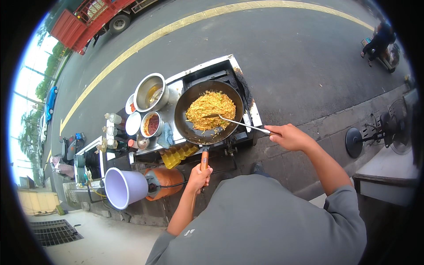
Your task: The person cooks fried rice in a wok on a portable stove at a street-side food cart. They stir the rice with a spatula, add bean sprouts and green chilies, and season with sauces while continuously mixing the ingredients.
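Observation:
A dark wok (180, 114) rests on the stove part of a street-side cooking stand (172, 89), and fried rice (210, 107) is heaped in its middle. My left hand (198, 178) is closed round the wok's wooden handle (204, 159). With my right hand (290, 136) I hold a metal ladle or spatula (243, 124) by its handle end, and its head lies on the rice. Left of the wok are a large metal pot (138, 96) with liquid, a bowl of dark red paste (152, 125), a white lid or plate (133, 123) and a blue cloth (165, 136).
Yellow egg trays (179, 155) jut from the stand's near edge, above a purple bucket (121, 188) and an orange-covered cylinder (169, 182). Bottles (113, 131) stand at left. A black pedestal fan (354, 142) is at right. Beyond are a red truck (73, 29) and a person on a scooter (381, 43).

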A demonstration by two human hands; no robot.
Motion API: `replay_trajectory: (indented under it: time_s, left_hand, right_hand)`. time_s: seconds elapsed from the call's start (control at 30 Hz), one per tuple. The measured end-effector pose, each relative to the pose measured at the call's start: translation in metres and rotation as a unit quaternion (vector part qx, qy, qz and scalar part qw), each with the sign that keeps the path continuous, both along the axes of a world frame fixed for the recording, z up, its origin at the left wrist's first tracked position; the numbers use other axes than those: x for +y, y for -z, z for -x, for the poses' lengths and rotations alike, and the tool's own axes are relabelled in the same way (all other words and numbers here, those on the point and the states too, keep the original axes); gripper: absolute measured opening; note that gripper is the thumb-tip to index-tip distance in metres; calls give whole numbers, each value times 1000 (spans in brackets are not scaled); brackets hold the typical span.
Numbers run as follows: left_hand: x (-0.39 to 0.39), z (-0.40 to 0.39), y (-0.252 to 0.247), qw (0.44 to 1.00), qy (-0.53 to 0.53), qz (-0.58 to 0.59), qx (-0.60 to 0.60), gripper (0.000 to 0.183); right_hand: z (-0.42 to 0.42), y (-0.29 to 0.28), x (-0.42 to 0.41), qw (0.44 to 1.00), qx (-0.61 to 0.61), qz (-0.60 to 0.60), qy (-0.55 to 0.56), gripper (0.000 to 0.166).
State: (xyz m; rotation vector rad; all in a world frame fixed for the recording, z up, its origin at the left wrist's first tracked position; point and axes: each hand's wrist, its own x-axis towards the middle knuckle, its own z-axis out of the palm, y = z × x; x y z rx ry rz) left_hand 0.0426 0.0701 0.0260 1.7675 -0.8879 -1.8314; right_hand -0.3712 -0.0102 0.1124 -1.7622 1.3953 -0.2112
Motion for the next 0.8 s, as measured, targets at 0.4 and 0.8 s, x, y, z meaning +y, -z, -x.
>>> replay_trajectory:
  time_s: [0.4,0.8]
  left_hand:
    - [2,6,45,1000,1,11,16,14]
    - [-75,31,37,997,-9,64,52,14]
  right_hand:
    - [-46,19,-36,975,188,118,-11,40]
    - [-54,22,-60,960,240,135,-50,42]
